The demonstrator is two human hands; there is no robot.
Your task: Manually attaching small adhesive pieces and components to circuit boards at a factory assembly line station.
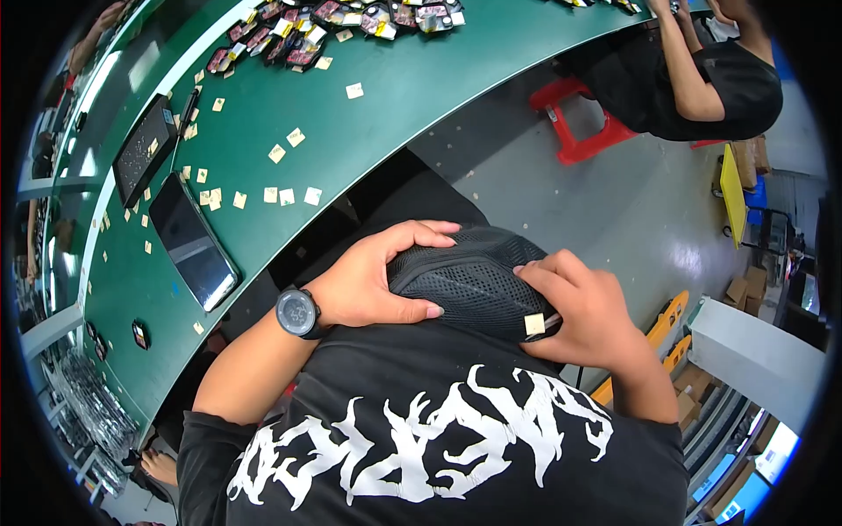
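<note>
Close to my body, above my lap, I hold a rounded black mesh item with seams across it; its exact kind cannot be told. My left hand is closed round its left end, thumb on the near side and fingers over the far side. My right hand grips the opposite end, fingers on top and thumb side tucked underneath. A small cream square sticker shows on the mesh next to my right hand.
On the green table lie a dark phone-like slab, a black tray, scattered cream squares and a heap of small packaged parts. A red stool and a seated person are at the far right.
</note>
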